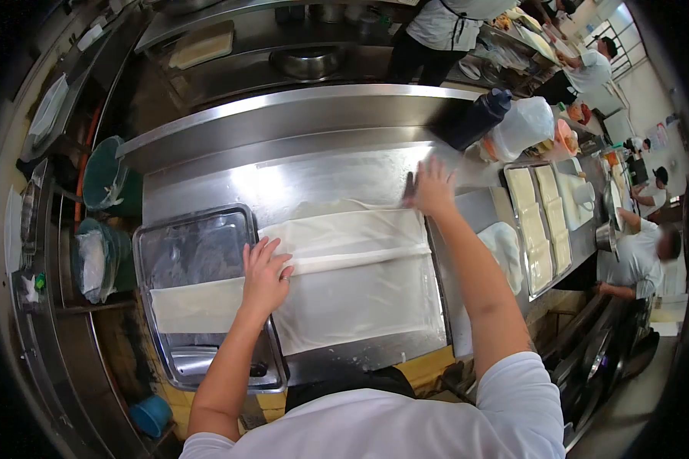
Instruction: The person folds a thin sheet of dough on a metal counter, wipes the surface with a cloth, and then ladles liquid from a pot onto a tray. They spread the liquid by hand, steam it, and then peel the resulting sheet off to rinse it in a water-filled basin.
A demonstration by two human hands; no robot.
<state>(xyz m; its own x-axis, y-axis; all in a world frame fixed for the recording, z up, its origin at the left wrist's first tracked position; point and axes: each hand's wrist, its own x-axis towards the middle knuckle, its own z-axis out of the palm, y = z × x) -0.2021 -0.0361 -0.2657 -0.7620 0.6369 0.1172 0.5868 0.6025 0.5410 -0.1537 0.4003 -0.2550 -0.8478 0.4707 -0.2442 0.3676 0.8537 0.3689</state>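
My left hand (266, 271), its fingers stretched out, rests at the left edge of a thin, pale folded sheet (344, 239) that looks like dough. Beneath and in front of it lies a translucent sheet (360, 306) on the steel table. Beside that hand, a pale strip (199, 306) lies across a dark metal tray (195, 222). My right hand (434, 190) is at the sheet's far right corner, fingers apart and slightly blurred. A small dark object (411, 188) shows beside its thumb; I cannot make out its kind.
A tray (539, 229) of pale rectangular pieces stands right, near a white cloth (501, 249). A dark bottle (478, 118) and white container (522, 126) stand at the back right. Lined green bins (103, 180) are left. Several co-workers (635, 256) stand beyond the table.
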